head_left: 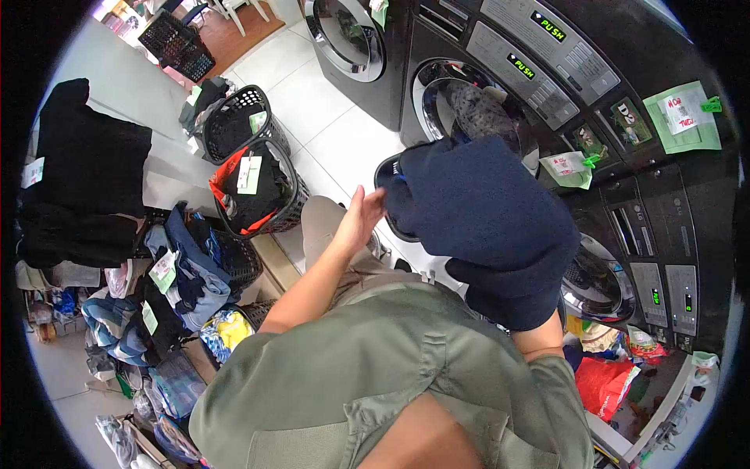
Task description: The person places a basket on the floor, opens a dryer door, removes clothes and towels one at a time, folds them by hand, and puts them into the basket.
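Navy garment (488, 207), edge near open left hand (362, 222)

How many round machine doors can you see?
3: upper door, middle door partly behind the dark cloth, lower door right of it. Others may be hidden.

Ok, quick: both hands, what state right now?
Left hand: open, beside the navy garment.
Right hand: hidden by the navy garment; its grip cannot be told.
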The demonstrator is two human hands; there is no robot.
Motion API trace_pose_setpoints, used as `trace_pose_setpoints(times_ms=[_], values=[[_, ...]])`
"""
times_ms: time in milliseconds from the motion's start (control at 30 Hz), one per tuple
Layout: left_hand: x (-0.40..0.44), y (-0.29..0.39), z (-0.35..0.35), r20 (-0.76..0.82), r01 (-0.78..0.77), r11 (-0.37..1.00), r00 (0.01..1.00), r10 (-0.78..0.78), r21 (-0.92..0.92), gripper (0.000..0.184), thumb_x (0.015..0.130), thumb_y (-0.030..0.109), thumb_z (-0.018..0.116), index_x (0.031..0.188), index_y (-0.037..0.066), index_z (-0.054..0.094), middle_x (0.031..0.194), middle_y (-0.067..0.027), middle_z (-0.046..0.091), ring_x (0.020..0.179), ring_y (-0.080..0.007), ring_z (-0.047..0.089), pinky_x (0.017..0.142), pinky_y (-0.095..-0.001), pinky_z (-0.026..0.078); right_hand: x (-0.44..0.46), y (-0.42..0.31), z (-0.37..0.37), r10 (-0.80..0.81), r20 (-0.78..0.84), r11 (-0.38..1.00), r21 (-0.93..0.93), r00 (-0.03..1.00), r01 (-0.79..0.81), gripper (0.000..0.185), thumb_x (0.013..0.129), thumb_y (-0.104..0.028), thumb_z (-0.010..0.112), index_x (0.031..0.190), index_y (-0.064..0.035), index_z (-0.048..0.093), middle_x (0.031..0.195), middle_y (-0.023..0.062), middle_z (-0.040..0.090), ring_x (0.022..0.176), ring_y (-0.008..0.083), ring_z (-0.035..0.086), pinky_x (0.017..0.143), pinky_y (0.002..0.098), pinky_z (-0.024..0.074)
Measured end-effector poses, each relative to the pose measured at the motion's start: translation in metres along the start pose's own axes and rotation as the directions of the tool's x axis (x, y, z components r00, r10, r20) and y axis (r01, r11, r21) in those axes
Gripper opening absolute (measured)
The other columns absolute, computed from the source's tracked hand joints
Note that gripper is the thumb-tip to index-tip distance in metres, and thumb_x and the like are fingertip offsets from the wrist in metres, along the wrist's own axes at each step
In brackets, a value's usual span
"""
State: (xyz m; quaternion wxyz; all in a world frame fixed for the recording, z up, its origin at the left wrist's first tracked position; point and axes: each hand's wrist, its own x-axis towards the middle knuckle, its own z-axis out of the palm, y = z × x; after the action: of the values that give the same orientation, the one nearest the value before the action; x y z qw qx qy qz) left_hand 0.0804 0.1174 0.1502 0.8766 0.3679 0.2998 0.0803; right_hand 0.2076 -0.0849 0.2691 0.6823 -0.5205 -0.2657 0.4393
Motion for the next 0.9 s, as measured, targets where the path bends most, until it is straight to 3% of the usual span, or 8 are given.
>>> trace_pose_setpoints(times_ms=[133, 267, 333, 467, 567, 633, 733, 900], values=[[0.051, 0.022, 0.009, 0.145, -0.015, 0.913, 0.988, -0.049, 0.408, 0.081, 0.081, 0.067, 0.023, 0.114, -0.003, 0.048, 0.112, -0.0120, 0.054, 0.104, -0.0218, 0.048, 0.093, -0.0331, 0.030, -0.033, -0.020, -0.025, -0.093, -0.291, 0.994, -0.073, 0.952, 0.075, 0.042, 0.072, -0.021, 0.046, 0.109, -0.0007, 0.047, 0.110, 0.0100, 0.046, 0.103, 0.0192, 0.043, 0.091, 0.0304, 0.0300], [0.063, 0.036, -0.001, 0.603, 0.314, 0.939, 0.725, -0.333, 0.142, 0.079, 0.077, 0.069, 0.031, 0.107, -0.002, 0.052, 0.092, -0.0132, 0.061, 0.091, -0.0207, 0.056, 0.088, -0.0351, 0.037, -0.053, -0.028, -0.047, -0.169, -0.448, 0.984, -0.122, 0.878, 0.128, 0.044, 0.074, -0.024, 0.045, 0.111, -0.0008, 0.045, 0.114, 0.0105, 0.044, 0.106, 0.0200, 0.041, 0.093, 0.0317, 0.0287], [0.056, 0.040, 0.004, 0.955, 0.408, 0.897, 0.156, -0.251, 0.169, 0.081, 0.074, 0.070, 0.036, 0.106, -0.002, 0.052, 0.088, -0.0135, 0.062, 0.088, -0.0209, 0.057, 0.086, -0.0377, 0.041, -0.059, -0.029, -0.053, -0.191, -0.490, 0.980, -0.145, 0.851, 0.136, 0.045, 0.075, -0.026, 0.044, 0.113, -0.0008, 0.044, 0.115, 0.0107, 0.043, 0.108, 0.0204, 0.041, 0.094, 0.0323, 0.0281], [0.046, 0.016, 0.024, 0.256, -0.045, 0.274, 0.523, -0.813, 0.961, 0.084, 0.069, 0.069, 0.046, 0.112, -0.003, 0.048, 0.096, -0.0143, 0.060, 0.094, -0.0234, 0.056, 0.088, -0.0417, 0.040, -0.064, -0.025, -0.056, -0.190, -0.524, 0.971, -0.225, 0.830, 0.081, 0.047, 0.078, -0.029, 0.043, 0.116, -0.0008, 0.042, 0.119, 0.0111, 0.042, 0.111, 0.0212, 0.039, 0.096, 0.0336, 0.0268], [0.028, 0.026, 0.042, 0.609, -0.125, 0.757, 0.684, -0.402, 0.641, 0.082, 0.068, 0.061, 0.057, 0.118, -0.002, 0.044, 0.107, -0.0147, 0.056, 0.100, -0.0246, 0.054, 0.091, -0.0408, 0.038, -0.069, -0.025, -0.050, -0.165, -0.507, 0.945, -0.328, 0.846, -0.013, 0.049, 0.080, -0.032, 0.042, 0.118, -0.0009, 0.041, 0.122, 0.0114, 0.040, 0.114, 0.0218, 0.038, 0.098, 0.0345, 0.0259], [-0.001, 0.058, 0.073, 0.820, 0.467, 0.858, 0.562, -0.104, -0.211, 0.072, 0.073, 0.047, 0.062, 0.122, -0.001, 0.041, 0.115, -0.0129, 0.052, 0.105, -0.0236, 0.051, 0.092, -0.0378, 0.038, -0.077, -0.033, -0.046, -0.130, -0.458, 0.921, -0.384, 0.879, -0.064, 0.050, 0.081, -0.033, 0.041, 0.119, -0.0009, 0.040, 0.124, 0.0116, 0.040, 0.115, 0.0222, 0.037, 0.099, 0.0352, 0.0252], [0.033, 0.109, 0.042, 0.397, -0.149, 0.988, 0.909, 0.127, 0.027, 0.043, 0.083, 0.035, 0.053, 0.110, 0.001, 0.051, 0.111, -0.0118, 0.055, 0.102, -0.0228, 0.052, 0.090, -0.0370, 0.040, -0.097, -0.047, -0.057, -0.216, -0.266, 0.942, -0.311, 0.939, 0.129, 0.052, 0.083, -0.036, 0.040, 0.121, -0.0009, 0.039, 0.127, 0.0119, 0.038, 0.118, 0.0228, 0.036, 0.100, 0.0361, 0.0243], [0.026, 0.206, 0.015, 0.408, -0.322, 0.931, 0.837, 0.365, -0.172, 0.028, 0.085, 0.022, 0.051, 0.102, 0.000, 0.055, 0.099, -0.0109, 0.060, 0.093, -0.0212, 0.057, 0.085, -0.0342, 0.044, -0.081, 0.045, -0.146, 0.138, -0.715, 0.810, 0.479, 0.685, 0.338, 0.055, 0.086, -0.040, 0.038, 0.125, -0.0010, 0.037, 0.131, 0.0125, 0.036, 0.122, 0.0238, 0.034, 0.103, 0.0377, 0.0227]])
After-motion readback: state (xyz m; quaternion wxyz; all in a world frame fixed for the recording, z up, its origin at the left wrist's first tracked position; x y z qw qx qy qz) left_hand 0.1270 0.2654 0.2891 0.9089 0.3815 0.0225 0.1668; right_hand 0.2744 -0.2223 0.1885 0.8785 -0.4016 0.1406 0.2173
